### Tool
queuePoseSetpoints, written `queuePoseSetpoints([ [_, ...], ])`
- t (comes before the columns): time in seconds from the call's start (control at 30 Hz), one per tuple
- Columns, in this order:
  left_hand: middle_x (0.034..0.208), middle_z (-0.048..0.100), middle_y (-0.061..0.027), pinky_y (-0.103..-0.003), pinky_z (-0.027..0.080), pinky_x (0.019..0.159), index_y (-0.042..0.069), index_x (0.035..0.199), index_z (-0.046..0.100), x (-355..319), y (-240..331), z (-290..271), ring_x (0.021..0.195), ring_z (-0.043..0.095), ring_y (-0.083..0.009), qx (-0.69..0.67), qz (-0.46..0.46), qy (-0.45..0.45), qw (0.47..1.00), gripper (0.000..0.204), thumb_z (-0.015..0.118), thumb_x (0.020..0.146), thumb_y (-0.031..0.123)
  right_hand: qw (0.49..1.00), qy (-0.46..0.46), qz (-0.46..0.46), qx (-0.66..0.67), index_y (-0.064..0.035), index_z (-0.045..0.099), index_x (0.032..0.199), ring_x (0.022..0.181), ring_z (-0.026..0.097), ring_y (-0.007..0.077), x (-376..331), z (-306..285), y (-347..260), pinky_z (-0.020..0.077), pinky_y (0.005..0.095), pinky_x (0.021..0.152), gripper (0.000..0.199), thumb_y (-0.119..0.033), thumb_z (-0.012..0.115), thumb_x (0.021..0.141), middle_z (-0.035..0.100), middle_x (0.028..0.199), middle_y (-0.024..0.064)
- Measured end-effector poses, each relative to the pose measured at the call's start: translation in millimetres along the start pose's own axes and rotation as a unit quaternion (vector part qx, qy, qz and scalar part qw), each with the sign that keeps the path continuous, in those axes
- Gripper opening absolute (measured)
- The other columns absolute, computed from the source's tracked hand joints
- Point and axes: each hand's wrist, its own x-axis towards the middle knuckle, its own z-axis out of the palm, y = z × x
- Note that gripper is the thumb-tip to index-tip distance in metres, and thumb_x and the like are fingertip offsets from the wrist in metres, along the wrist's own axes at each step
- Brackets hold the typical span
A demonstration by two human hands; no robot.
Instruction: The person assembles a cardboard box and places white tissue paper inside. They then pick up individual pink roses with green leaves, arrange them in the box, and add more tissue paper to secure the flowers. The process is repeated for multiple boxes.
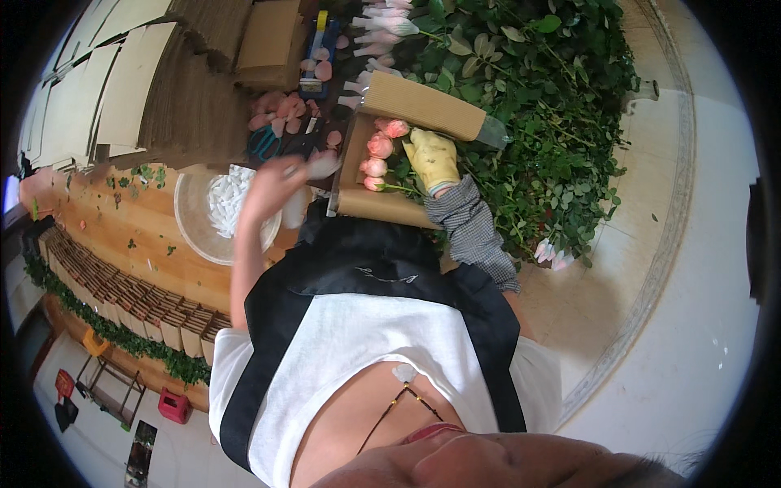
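Observation:
My bare left hand [281,185] is blurred, its fingers bent together around one end of a pale, whitish sleeve [324,165] left of the cardboard. A yellow glove covers my right hand [433,159], with a checked oversleeve above the wrist. That hand rests inside a folded corrugated cardboard wrapper [382,203], its fingers curled over rose stems that are mostly hidden beneath it. Beside it, several pink roses [379,145] lie in a column against the brown card. The wrapper's upper flap [423,102] stands raised, and clear film sticks out at its right end.
A round bowl [185,220] of small white sleeves stands left of me. Loose pink petals [281,107] and teal-handled scissors [262,143] lie near cardboard stacks [175,98]. Leafy rose stems [537,122] heap up at right, with white-sleeved buds [394,26] at the far edge.

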Motion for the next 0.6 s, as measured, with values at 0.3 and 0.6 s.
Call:
queuePoseSetpoints([
  [0.3, 0.107, 0.072, -0.0238, -0.042, 0.052, 0.091, -0.004, 0.128, 0.060, -82.6, -146.2, -40.7, 0.103, 0.070, -0.0342, 0.094, -0.268, 0.148, 0.947, 0.059, 0.075, 0.088, 0.036, 0.974, 0.010, -0.055, 0.219, -0.0037, 0.064, 0.121, 0.078, 0.067, 0.0363, -34.4, -48.8, -12.2, 0.0533, 0.0451, 0.072, 0.038, -0.020, 0.070, 0.088, 0.071, 0.085, 0.0169],
  [0.6, 0.084, 0.072, -0.0175, -0.040, 0.054, 0.071, 0.001, 0.098, 0.070, 57.0, -2.8, 93.9, 0.081, 0.072, -0.0307, -0.169, -0.012, -0.019, 0.985, 0.023, 0.054, 0.097, 0.017, 0.976, -0.190, -0.103, 0.016, -0.0056, 0.055, 0.108, 0.088, 0.067, 0.0362, -36.9, -23.4, -36.2, 0.0525, 0.0466, 0.078, 0.036, -0.024, 0.072, 0.083, 0.068, 0.093, 0.0169],
])
